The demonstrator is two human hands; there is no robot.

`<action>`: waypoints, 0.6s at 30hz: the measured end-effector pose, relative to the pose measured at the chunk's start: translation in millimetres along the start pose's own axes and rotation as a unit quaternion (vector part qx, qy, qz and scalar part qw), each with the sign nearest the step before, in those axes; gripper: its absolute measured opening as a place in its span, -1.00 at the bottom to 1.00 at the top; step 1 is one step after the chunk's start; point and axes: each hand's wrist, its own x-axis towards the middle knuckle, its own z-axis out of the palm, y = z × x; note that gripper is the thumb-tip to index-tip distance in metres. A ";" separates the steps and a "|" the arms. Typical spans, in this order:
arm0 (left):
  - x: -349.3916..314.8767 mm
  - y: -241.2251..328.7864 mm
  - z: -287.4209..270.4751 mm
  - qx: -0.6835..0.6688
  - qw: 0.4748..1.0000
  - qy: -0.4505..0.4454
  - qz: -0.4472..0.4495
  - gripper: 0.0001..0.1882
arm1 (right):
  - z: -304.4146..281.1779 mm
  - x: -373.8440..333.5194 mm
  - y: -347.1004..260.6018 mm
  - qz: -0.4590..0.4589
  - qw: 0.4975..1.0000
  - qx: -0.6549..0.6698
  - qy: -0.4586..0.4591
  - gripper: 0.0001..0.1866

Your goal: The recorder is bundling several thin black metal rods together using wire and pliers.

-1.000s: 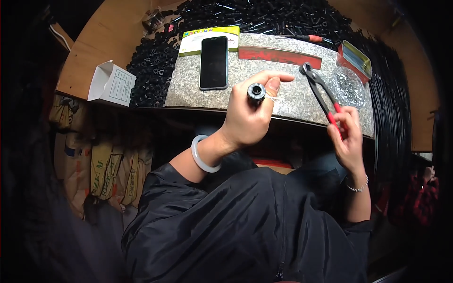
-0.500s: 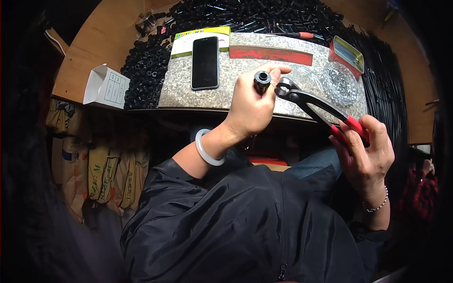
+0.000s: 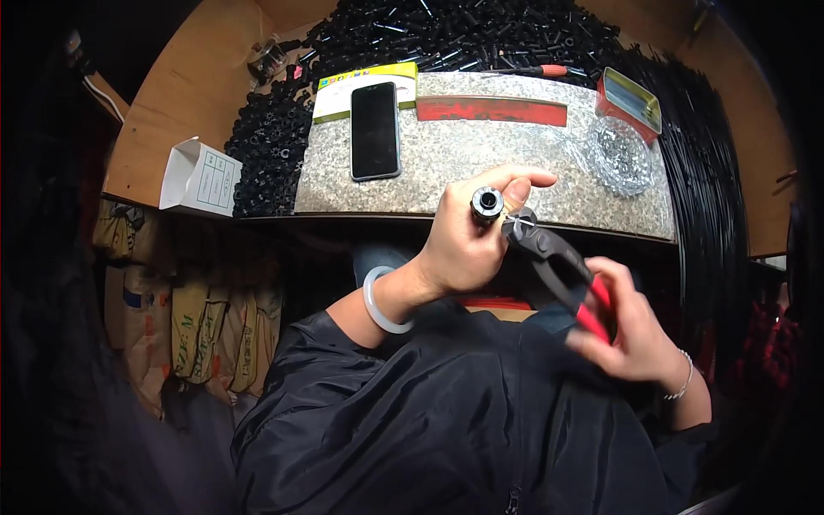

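My left hand (image 3: 463,249) is closed around a black cylindrical part (image 3: 487,204), whose round hollow end faces up, above the near edge of the bench. My right hand (image 3: 631,330), slightly blurred, grips the red handles of black end-cutting pincers (image 3: 546,246). The pincers' jaws sit right beside my left thumb and the cylindrical part. A thin pale strand or glint shows at the jaws; what it is I cannot make out.
On the speckled board (image 3: 481,184) lie a phone (image 3: 375,133), a box (image 3: 408,79), a red strip (image 3: 493,111) and clear plastic wire (image 3: 620,154). Black parts (image 3: 455,39) heap behind; black rods (image 3: 708,172) lie right. An open white carton (image 3: 202,178) stands left.
Both hands have come closer to my body, the left also slightly right. My right hand has moved left, the pincers' handles have drawn together and the tool points more steeply.
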 end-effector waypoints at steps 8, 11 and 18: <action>2.8 8.1 -0.9 0.006 0.999 -0.050 -0.010 -0.72 | -11.0 5.0 16.4 0.150 0.857 0.397 -0.292 -0.46; 2.1 7.9 -0.2 0.013 0.999 -0.042 -0.009 -0.72 | 7.4 -0.5 15.2 -0.114 0.985 -0.088 0.098 -0.40; 4.2 5.5 7.4 -0.001 0.999 -0.040 0.034 -0.67 | -3.4 3.9 14.9 0.175 0.843 0.411 -0.299 -0.50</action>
